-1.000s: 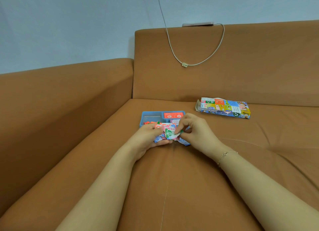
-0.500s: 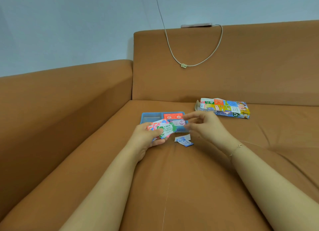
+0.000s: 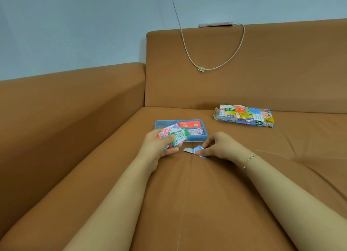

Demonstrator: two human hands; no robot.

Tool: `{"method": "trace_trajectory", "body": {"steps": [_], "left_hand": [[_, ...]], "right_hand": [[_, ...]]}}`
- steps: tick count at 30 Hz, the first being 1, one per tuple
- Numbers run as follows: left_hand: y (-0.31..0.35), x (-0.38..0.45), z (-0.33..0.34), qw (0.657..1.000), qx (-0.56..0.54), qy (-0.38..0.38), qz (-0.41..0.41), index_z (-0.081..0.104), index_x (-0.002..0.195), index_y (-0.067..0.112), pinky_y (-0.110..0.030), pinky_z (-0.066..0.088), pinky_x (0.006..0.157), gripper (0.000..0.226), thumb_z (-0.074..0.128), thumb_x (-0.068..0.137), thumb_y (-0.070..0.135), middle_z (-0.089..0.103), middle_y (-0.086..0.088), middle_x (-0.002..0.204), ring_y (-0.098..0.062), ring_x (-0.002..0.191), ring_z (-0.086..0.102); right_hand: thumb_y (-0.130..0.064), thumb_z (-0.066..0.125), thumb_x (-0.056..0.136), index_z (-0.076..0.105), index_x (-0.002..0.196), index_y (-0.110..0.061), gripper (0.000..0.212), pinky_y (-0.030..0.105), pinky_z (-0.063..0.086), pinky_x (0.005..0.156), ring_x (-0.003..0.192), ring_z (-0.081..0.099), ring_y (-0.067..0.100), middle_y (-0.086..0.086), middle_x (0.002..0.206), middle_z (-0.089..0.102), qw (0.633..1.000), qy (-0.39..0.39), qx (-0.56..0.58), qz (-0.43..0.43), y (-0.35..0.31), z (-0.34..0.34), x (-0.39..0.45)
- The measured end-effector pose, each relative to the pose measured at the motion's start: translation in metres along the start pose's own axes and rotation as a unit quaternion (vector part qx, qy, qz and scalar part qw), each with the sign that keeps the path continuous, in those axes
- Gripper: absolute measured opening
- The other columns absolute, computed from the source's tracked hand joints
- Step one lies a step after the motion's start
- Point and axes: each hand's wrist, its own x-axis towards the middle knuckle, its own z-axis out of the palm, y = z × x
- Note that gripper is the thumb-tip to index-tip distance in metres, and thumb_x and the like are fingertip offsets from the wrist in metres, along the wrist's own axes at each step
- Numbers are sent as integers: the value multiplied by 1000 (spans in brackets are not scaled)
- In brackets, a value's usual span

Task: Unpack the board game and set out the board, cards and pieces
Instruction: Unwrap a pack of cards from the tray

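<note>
My right hand (image 3: 219, 146) fingertips pinching small blue paper card (image 3: 198, 149) lying on brown sofa seat (image 3: 187, 194), beside grey slip. My left hand (image 3: 159, 146) gripping fanned wad of colourful paper money notes (image 3: 176, 135), thumb on top. Notes thin, light, floppy, slick: likely to slide apart, so hold near middle, clamp firm. Beyond: blue plastic compartment tray (image 3: 204, 137) with red and purple card decks. Farther right: opened colourful cardboard game box (image 3: 246, 116). Board not seen.

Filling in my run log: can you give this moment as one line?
left hand: holds play money | right hand: fingers on blue card on sofa | tray: holds cards | box: aside
</note>
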Motion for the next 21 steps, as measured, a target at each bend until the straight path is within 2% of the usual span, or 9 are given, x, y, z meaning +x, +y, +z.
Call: {"method": "trace_trajectory", "body": {"steps": [7,11,13,17,19,21], "left_hand": [[0,-1,-1,1000,-7,2,13,55,115,0,-21,58,57,26,60,90,0,67,-14,101,-17,70,70],[-1,0,-2,1000,0,-2,20,54,114,1,-21,58,60,25,59,90,-1,67,-16,104,-21,77,70],[-2,-1,-1,999,33,-19,23,55,111,2,-20,58,60,22,59,90,-1,68,-12,98,-16,70,71],[-4,-3,2,991,112,-66,34,59,106,3,-19,57,63,17,60,89,2,69,-13,97,-14,70,71],[-4,-5,2,987,130,-83,40,60,107,3,-19,57,66,18,61,89,3,69,-14,100,-14,73,71],[-4,-6,3,985,136,-99,44,61,109,2,-18,57,65,19,61,90,4,69,-14,100,-14,73,71]], "right_hand": [[-31,80,72,70,73,-22,13,25,38,66,70,50,13,-6,71,58,999,-2,33,-22,-5,2,-4],[-17,72,83,72,84,-13,5,16,37,57,61,47,8,-4,68,58,984,-2,163,-68,-3,-10,-17],[-11,67,87,70,93,-7,8,12,41,54,56,47,10,-1,69,59,971,-4,218,-95,-3,-15,-22],[-4,65,87,67,94,-1,8,18,49,52,46,53,11,5,64,60,963,33,227,-139,-8,-9,-20],[-3,69,83,63,87,-7,7,23,50,49,44,55,11,6,61,60,966,64,200,-154,-9,-3,-18],[-4,72,79,54,83,-15,22,26,50,47,46,57,15,5,61,60,965,86,175,-177,-8,2,-14]]}}
